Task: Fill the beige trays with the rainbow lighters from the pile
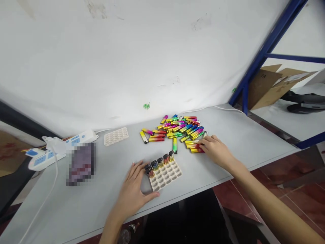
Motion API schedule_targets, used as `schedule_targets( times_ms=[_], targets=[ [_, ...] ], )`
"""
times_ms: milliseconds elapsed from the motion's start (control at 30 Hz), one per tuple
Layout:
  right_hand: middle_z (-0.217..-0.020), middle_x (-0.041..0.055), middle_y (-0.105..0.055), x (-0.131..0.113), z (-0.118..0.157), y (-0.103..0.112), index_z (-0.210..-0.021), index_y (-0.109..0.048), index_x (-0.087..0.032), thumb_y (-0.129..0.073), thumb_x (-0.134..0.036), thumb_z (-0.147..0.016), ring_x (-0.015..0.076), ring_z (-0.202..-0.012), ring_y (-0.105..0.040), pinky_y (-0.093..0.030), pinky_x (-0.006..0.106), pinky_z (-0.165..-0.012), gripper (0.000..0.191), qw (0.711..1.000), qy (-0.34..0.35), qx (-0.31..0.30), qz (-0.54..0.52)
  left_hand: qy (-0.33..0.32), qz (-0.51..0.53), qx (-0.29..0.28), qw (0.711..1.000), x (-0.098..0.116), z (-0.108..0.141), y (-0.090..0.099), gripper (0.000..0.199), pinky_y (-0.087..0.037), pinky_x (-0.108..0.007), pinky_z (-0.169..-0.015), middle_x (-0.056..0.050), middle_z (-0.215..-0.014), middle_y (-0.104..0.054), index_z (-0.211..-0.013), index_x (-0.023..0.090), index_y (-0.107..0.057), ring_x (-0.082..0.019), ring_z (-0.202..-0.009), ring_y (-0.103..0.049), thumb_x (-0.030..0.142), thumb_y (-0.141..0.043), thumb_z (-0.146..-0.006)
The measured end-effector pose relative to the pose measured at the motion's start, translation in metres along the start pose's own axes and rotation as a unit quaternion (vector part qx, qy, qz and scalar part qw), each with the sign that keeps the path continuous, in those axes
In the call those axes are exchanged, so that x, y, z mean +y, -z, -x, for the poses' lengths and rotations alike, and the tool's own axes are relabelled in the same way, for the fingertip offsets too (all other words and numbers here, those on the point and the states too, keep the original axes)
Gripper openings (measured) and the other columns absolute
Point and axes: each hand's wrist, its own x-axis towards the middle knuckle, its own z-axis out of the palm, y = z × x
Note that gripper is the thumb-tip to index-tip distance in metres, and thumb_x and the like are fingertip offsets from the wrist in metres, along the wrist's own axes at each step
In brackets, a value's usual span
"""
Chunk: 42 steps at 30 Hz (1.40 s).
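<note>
A white tray with oval holes (166,177) lies near the table's front edge. Several lighters (160,162) stand upright along its back row, and one more is in the second row at the left. My left hand (135,188) rests at the tray's left side, fingers apart, thumb by the front corner, holding nothing. Behind the tray is a loose pile of shiny multicoloured lighters (177,127). My right hand (212,147) is at the pile's right front, its fingertips closed on the end of a red and yellow lighter (196,146).
A second holed tray (116,136) lies at the back left, beside a white power strip (81,138) and a blurred purple item (82,164). White cables cross the table (101,200). Cardboard boxes (276,84) stand beyond the blue frame (261,54).
</note>
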Motion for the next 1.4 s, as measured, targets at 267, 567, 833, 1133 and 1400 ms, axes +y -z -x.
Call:
schedule_targets(
  times_ms=[267, 567, 833, 1133, 1400],
  targets=[
    [-0.103, 0.0111, -0.067, 0.012, -0.002, -0.002, -0.107, -0.071, -0.018, -0.048, -0.024, -0.098, 0.0252, -0.093, -0.057, -0.044, 0.038, -0.086, 0.026, 0.998, 0.022, -0.048, -0.039, 0.007, -0.013, -0.012, 1.0, 0.0, 0.002, -0.001, 0.081, -0.036, -0.059, -0.118, -0.014, -0.151, -0.049, -0.14, 0.022, -0.044, -0.037, -0.146, -0.037, 0.066, -0.069, -0.077],
    [-0.097, 0.0091, -0.066, 0.008, 0.0, 0.001, -0.099, -0.07, -0.02, -0.05, -0.034, -0.097, 0.0254, -0.092, -0.058, -0.046, 0.04, -0.084, 0.025, 0.994, 0.032, -0.025, -0.097, 0.007, -0.012, -0.005, 1.0, 0.002, 0.001, 0.001, 0.081, -0.037, -0.059, -0.117, -0.013, -0.151, -0.049, -0.141, 0.023, -0.043, -0.037, -0.146, -0.037, 0.064, -0.071, -0.077],
    [-0.106, 0.0067, -0.072, -0.001, 0.013, 0.016, -0.106, -0.06, -0.025, -0.055, -0.049, -0.094, 0.0248, -0.099, -0.066, -0.051, 0.039, -0.086, 0.027, 0.946, -0.07, 0.024, -0.316, 0.005, -0.015, -0.005, 1.0, 0.002, 0.001, 0.001, 0.078, -0.036, -0.058, -0.118, -0.011, -0.151, -0.049, -0.14, 0.024, -0.044, -0.036, -0.145, -0.038, 0.064, -0.07, -0.078],
    [-0.075, -0.0009, -0.06, -0.042, 0.007, 0.001, -0.101, -0.048, -0.023, -0.044, -0.053, -0.098, 0.0157, -0.062, -0.055, -0.047, 0.03, -0.06, 0.03, 0.879, -0.098, 0.048, -0.465, 0.004, -0.025, -0.004, 1.0, 0.002, 0.001, 0.0, 0.078, -0.038, -0.059, -0.116, -0.014, -0.15, -0.05, -0.135, 0.021, -0.047, -0.037, -0.144, -0.039, 0.067, -0.069, -0.076],
    [-0.068, -0.0029, -0.049, -0.082, -0.002, -0.005, -0.079, -0.043, -0.023, -0.036, -0.054, -0.102, 0.0145, -0.063, -0.045, -0.036, 0.029, -0.061, 0.039, 0.853, -0.077, 0.028, -0.516, -0.004, -0.007, 0.013, 1.0, 0.002, 0.0, 0.0, 0.074, -0.037, -0.058, -0.117, -0.012, -0.147, -0.053, -0.133, 0.023, -0.051, -0.037, -0.142, -0.042, 0.063, -0.073, -0.075]
  ],
)
